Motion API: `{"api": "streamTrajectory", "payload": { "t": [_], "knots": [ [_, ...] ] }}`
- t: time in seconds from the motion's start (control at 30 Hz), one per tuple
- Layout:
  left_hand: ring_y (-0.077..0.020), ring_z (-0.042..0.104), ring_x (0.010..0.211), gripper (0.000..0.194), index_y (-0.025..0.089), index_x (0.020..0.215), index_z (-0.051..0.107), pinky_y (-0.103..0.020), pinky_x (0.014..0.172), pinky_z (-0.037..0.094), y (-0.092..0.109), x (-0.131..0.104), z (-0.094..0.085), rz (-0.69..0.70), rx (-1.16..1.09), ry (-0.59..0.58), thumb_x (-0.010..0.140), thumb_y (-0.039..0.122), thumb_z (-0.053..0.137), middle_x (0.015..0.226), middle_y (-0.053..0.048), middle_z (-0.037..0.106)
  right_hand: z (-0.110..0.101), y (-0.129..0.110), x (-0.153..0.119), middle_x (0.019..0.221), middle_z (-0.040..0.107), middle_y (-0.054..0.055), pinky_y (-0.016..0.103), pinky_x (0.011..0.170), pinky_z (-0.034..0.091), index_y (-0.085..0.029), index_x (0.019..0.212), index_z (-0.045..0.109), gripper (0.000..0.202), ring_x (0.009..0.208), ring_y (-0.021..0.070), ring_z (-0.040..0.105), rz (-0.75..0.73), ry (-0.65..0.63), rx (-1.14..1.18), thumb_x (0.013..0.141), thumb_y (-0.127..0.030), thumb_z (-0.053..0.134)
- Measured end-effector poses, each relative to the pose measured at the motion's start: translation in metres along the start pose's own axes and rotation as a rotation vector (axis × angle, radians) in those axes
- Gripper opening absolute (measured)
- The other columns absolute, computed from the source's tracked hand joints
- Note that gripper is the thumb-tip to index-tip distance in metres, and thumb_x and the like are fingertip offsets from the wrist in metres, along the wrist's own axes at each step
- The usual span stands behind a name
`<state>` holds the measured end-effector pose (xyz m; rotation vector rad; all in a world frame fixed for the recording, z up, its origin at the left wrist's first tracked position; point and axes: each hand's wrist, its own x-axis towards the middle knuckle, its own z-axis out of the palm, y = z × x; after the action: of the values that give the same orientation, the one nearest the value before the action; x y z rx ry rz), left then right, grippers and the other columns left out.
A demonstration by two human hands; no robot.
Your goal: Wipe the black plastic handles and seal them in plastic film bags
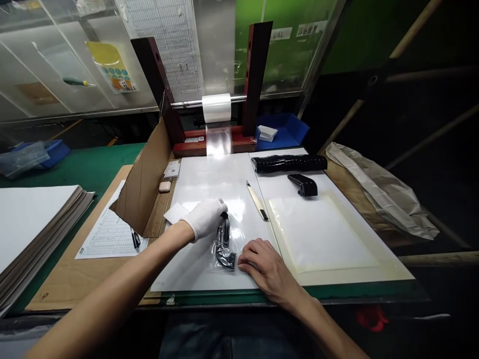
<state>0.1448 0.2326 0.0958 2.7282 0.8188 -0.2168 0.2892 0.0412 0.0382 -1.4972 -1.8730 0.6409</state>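
Note:
My left hand (205,218), in a white glove, is closed at the upper end of a black curved part (223,242) that lies on clear film on the white board (194,177). What its fingertips pinch there is too small to make out. Beside the part's lower end rests my bare right hand (264,267), fingers curled together near the film's edge; anything under them is hidden. A cream-handled knife (257,200) lies to the right of the part. Behind, a roll of clear film (217,108) hangs on a metal rod, its free end reaching down to the board.
Another black part (304,185) and a row of black pieces (289,163) lie at the right, near a blue bin (282,130). A cardboard wall (144,187) stands at the left, with a form (108,234), pens and a stack of sheets (37,224) beyond it.

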Motion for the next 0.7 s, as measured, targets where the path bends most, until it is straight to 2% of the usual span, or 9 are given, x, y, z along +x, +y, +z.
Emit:
{"api": "streamTrajectory", "payload": {
  "t": [0.1, 0.17, 0.23, 0.33, 0.43, 0.57, 0.63, 0.7],
  "knots": [
    [-0.0195, 0.067, 0.092, 0.019, 0.014, 0.108, 0.066, -0.040, 0.083, 0.057, 0.000, -0.004, -0.003, -0.002, -0.021, 0.016, 0.097, 0.031, 0.062, 0.109, -0.007, 0.068, -0.003, -0.004, 0.000, 0.093, 0.064, 0.001, 0.035, 0.080, 0.044, -0.023, 0.093, 0.065, 0.011, 0.090, 0.0183, 0.058, 0.018, -0.002, 0.020, 0.098, -0.017, 0.058],
    [-0.0180, 0.066, 0.085, 0.017, 0.014, 0.108, 0.065, -0.036, 0.079, 0.056, 0.000, -0.010, -0.005, 0.005, -0.042, 0.033, 0.100, 0.024, 0.055, 0.104, -0.007, 0.068, -0.010, -0.006, 0.003, 0.096, 0.067, 0.000, 0.033, 0.081, 0.048, -0.025, 0.098, 0.066, 0.007, 0.091, 0.0175, 0.061, 0.042, 0.004, 0.042, 0.099, -0.024, 0.060],
    [-0.0186, 0.065, 0.081, 0.021, 0.014, 0.111, 0.064, -0.033, 0.075, 0.054, -0.001, -0.016, -0.004, 0.024, -0.065, 0.051, 0.101, 0.026, 0.050, 0.101, -0.007, 0.068, -0.021, -0.002, 0.012, 0.100, 0.068, 0.000, 0.030, 0.079, 0.052, -0.026, 0.105, 0.066, 0.012, 0.092, 0.0162, 0.064, 0.105, 0.044, 0.052, 0.101, -0.032, 0.057],
    [-0.0270, 0.065, 0.096, 0.038, 0.015, 0.116, 0.061, -0.036, 0.081, 0.053, 0.000, -0.023, 0.003, 0.043, -0.073, 0.080, 0.092, 0.045, 0.064, 0.108, -0.011, 0.066, -0.039, 0.017, 0.040, 0.107, 0.068, 0.004, 0.031, 0.079, 0.054, -0.023, 0.112, 0.064, 0.025, 0.094, 0.0176, 0.066, 0.268, 0.193, -0.019, 0.105, -0.038, 0.046],
    [-0.0349, 0.058, 0.114, 0.052, 0.015, 0.123, 0.058, -0.043, 0.092, 0.050, 0.003, -0.024, 0.013, 0.018, -0.067, 0.113, 0.084, 0.044, 0.075, 0.120, -0.016, 0.062, -0.048, 0.043, 0.078, 0.114, 0.065, 0.009, 0.040, 0.088, 0.052, -0.019, 0.121, 0.061, 0.028, 0.101, 0.0225, 0.063, 0.406, 0.299, -0.162, 0.103, -0.038, 0.051],
    [-0.0325, 0.064, 0.105, 0.060, 0.016, 0.124, 0.059, -0.039, 0.087, 0.052, 0.006, -0.022, 0.019, -0.019, -0.106, 0.138, 0.075, 0.042, 0.082, 0.113, -0.013, 0.066, -0.050, 0.064, 0.113, 0.111, 0.065, 0.007, 0.041, 0.088, 0.053, -0.017, 0.113, 0.063, 0.025, 0.098, 0.0205, 0.063, 0.472, 0.265, -0.293, 0.098, -0.037, 0.061],
    [-0.0307, 0.066, 0.102, 0.064, 0.018, 0.126, 0.059, -0.037, 0.086, 0.053, 0.003, -0.022, 0.018, -0.041, -0.140, 0.170, 0.072, 0.043, 0.084, 0.111, -0.011, 0.068, -0.052, 0.069, 0.115, 0.105, 0.066, 0.005, 0.038, 0.084, 0.055, -0.016, 0.109, 0.064, 0.024, 0.090, 0.0178, 0.064, 0.478, 0.233, -0.318, 0.099, -0.039, 0.060],
    [-0.0294, 0.066, 0.107, 0.063, 0.020, 0.133, 0.056, -0.037, 0.090, 0.053, -0.004, -0.021, 0.015, -0.071, -0.178, 0.227, 0.079, 0.042, 0.079, 0.113, -0.010, 0.070, -0.060, 0.072, 0.109, 0.098, 0.067, 0.004, 0.035, 0.077, 0.055, -0.016, 0.108, 0.064, 0.026, 0.081, 0.0157, 0.064, 0.470, 0.206, -0.320, 0.101, -0.040, 0.057]
  ]
}}
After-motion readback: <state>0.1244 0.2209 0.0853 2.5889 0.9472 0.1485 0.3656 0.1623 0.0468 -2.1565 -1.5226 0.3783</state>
